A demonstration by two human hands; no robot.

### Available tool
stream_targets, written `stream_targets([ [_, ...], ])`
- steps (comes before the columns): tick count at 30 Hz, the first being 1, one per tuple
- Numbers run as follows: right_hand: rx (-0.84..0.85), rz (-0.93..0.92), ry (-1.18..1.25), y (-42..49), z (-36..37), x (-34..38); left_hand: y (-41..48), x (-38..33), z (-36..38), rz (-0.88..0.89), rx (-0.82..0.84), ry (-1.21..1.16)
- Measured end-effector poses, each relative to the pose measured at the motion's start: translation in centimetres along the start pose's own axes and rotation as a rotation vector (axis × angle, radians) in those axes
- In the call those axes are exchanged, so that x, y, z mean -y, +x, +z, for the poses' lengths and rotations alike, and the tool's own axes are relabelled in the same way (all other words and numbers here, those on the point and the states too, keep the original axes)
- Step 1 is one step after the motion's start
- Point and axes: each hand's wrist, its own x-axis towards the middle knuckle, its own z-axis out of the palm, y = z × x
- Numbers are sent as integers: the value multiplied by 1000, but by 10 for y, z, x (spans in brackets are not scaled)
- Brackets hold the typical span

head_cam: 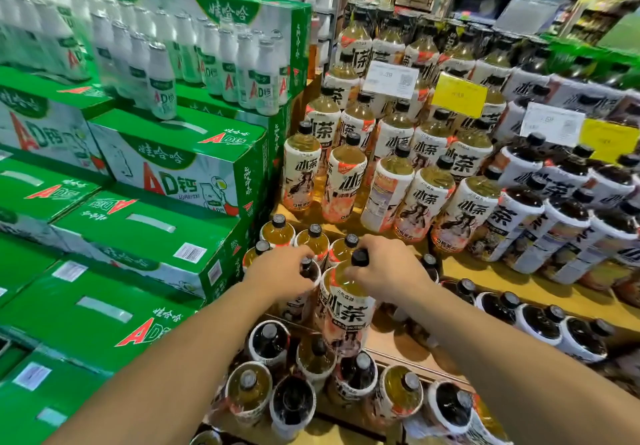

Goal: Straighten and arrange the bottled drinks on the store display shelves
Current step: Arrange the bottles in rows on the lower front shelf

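Observation:
Tiered wooden shelves [502,278] hold rows of tea bottles with black caps and white labels. My right hand [388,271] grips the neck of a pale yellow tea bottle [349,309], held upright and raised above the middle tier. My left hand [280,273] closes round the top of a dark tea bottle [309,271] just to its left. Several more yellow bottles [313,238] stand right behind my hands. Dark and yellow bottles [270,340] crowd the lowest tier beneath my forearms.
Green drink cartons [145,233] are stacked in steps along the left, with shrink-wrapped white milk bottles [162,77] on top. Price tags [391,77] and yellow cards [459,94] stand among the upper rows. Dark-tea bottles [554,202] fill the right side.

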Motion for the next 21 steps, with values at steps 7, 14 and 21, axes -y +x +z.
stream_targets([
  [7,6,-10,93,-1,8,4,38,15,14,-137,61,161],
  [14,32,-23,84,7,15,9,59,10,30,-42,47,205],
  [21,66,-13,79,19,18,17,37,14,26,-28,-47,76],
])
